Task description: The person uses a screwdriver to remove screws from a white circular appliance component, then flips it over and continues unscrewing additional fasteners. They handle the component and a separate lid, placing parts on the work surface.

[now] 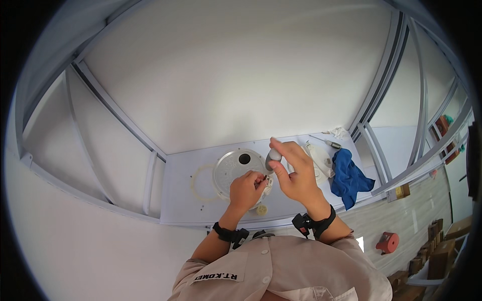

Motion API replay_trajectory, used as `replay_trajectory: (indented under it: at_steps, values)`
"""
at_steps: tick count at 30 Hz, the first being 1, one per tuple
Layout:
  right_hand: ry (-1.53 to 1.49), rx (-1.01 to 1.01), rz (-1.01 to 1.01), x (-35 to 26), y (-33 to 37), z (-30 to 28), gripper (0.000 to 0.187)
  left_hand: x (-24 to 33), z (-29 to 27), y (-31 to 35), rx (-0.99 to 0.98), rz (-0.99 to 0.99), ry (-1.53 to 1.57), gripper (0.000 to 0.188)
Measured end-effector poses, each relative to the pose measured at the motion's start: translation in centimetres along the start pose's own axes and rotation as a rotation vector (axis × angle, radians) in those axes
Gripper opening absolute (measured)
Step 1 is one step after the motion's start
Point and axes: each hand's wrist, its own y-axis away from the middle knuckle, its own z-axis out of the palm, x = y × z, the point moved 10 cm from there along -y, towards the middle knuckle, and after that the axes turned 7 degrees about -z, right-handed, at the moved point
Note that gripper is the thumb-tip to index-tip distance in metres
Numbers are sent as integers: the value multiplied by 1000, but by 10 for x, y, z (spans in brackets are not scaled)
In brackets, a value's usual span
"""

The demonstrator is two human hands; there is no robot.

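Observation:
A round silver metal plate (228,173) with a dark hole (244,159) lies on the white table in front of me. My left hand (245,191) rests over its right part, fingertips pinched together near a small dark bit I cannot identify. Beside those fingertips is a white part (269,186), partly hidden by the hand. My right hand (299,179) is raised at the plate's right edge. Its thumb and fingers curve around a grey, rounded, knob-like piece (274,154).
A pale yellow ring (193,184) lies left of the plate, and a small yellowish round piece (261,209) near the front edge. To the right are a white shell-like part (321,159), a screwdriver (331,144), crumpled white tissue (339,132) and a blue cloth (349,178). Grey frame posts flank the table.

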Motion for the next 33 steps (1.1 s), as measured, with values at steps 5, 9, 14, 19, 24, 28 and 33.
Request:
replay_trajectory:
  at_steps: [5, 9, 14, 19, 24, 28, 33]
  values:
    - [40, 32, -126, -7, -1, -2, 45, 3, -2, 0, 8, 1, 5, 18]
    - [82, 12, -133, -10, 2, -2, 44, 13, -9, 1, 17, 12, -40, 17]
    - [86, -2, -80, 0, 5, -5, 42, 9, -6, 1, 14, 21, 3, 16]
    - [33, 54, -67, -1, 1, -6, 43, 6, -5, 1, 24, 23, 19, 15]
    - [124, 37, -200, -13, 0, -5, 44, 8, -5, 0, 28, 22, 2, 14]
    - [98, -24, -176, 5, 14, -2, 45, 13, -6, 0, 23, 33, 5, 15]
    - [-4, -28, -151, -7, -3, -3, 47, 2, -2, 1, -5, -25, 21, 15]
